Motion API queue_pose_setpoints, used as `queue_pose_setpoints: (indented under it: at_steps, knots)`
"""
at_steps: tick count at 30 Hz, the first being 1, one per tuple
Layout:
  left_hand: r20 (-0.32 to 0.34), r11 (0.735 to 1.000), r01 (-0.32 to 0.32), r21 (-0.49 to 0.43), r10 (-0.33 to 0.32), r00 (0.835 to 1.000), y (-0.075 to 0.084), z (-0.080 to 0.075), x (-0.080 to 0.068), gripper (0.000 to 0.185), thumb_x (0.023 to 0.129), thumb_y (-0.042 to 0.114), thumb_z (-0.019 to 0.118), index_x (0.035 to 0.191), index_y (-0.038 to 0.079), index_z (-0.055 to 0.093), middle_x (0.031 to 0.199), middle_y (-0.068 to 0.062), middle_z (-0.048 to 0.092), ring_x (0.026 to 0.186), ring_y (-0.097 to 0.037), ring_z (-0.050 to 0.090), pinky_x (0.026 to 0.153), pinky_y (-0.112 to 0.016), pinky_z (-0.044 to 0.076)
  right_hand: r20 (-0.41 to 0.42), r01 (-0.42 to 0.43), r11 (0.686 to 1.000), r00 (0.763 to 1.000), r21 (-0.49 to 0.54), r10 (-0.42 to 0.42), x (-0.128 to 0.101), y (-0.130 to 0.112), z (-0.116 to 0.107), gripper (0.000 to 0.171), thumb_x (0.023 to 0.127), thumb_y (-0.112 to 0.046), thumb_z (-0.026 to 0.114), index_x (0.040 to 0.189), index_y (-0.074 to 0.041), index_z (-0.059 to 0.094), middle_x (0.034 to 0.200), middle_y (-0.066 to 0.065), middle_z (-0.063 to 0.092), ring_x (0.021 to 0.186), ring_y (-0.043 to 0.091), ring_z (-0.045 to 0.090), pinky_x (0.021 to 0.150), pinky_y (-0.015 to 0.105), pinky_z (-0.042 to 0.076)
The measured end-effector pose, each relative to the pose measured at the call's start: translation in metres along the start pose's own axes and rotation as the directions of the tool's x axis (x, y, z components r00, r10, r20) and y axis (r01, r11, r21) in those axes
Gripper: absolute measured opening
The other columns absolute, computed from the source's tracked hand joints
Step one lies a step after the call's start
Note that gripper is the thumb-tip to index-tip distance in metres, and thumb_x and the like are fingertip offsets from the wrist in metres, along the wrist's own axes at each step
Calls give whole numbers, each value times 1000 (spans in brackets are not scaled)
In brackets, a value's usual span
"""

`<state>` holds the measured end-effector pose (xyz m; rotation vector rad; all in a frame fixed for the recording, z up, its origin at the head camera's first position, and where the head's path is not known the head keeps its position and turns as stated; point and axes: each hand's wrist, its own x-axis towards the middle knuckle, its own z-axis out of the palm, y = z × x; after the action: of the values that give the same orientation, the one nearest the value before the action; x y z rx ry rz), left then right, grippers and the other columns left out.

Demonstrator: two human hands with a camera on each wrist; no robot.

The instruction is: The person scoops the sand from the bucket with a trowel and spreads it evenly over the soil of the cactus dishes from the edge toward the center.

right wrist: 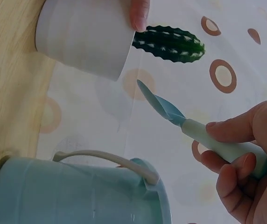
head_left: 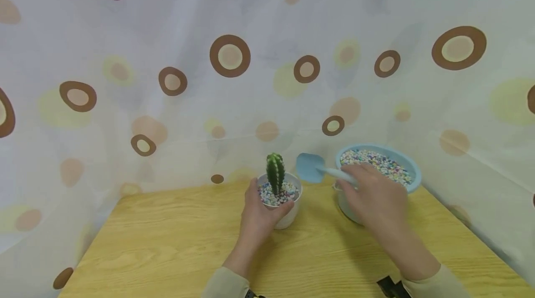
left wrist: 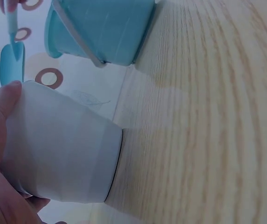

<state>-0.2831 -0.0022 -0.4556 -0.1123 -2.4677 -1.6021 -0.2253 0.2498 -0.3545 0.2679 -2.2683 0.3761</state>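
My left hand (head_left: 260, 214) grips a white pot (left wrist: 63, 144) around its side, thumb at the rim. The pot stands on the wooden table. A green ribbed cactus (head_left: 275, 173) rises upright from the multicoloured pebbles (head_left: 288, 192) inside it. With the right hand (head_left: 378, 198) I hold a small blue toy shovel (head_left: 310, 168) by its pale handle (right wrist: 222, 145). The shovel's blade points left, between the pot and a light blue bucket (right wrist: 77, 191). My right hand overlaps the bucket's near side in the head view.
Multicoloured pebbles (head_left: 376, 164) fill the bucket nearly to its rim (head_left: 414, 175). Its whitish carrying handle (left wrist: 75, 32) hangs down the side. The wooden table (head_left: 167, 237) meets a white curtain (head_left: 188, 24) with brown and yellow spots behind and to the right.
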Motion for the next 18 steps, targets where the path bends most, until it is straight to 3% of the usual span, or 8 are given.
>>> queue_pose_setpoints:
  at_steps: [4,9,15,18]
  knots:
    - [6,999,-36,-4,36,999,-1,0,2,123,85,54,95,173,4,25,167,-24,42,145,-46,52,118,-64,45,16,-19,1000,1000,-3,19,-1,7,-5,29,89,-19,91,116,-13,84,106,11,81,54,26,64,41,36,37]
    - [34,998,-62,1,62,998,-1,-5,3,120,85,55,94,172,8,27,164,-21,45,143,-43,54,116,-65,46,89,-64,998,994,-3,64,0,12,-13,30,92,-22,89,120,-14,84,115,16,81,72,36,75,45,40,44]
    - [61,998,-60,-7,60,996,-1,-10,2,120,86,55,93,173,7,26,165,-21,44,144,-44,53,116,-66,45,242,-170,985,956,5,164,2,25,-23,33,101,-33,81,129,-14,82,131,18,77,106,46,75,61,51,55]
    - [63,999,-47,-6,48,997,-1,-11,0,121,85,56,93,173,7,25,166,-21,43,144,-45,53,116,-66,46,288,-216,976,937,40,196,3,32,-29,37,104,-39,77,131,-14,81,134,16,76,113,45,73,71,54,57]
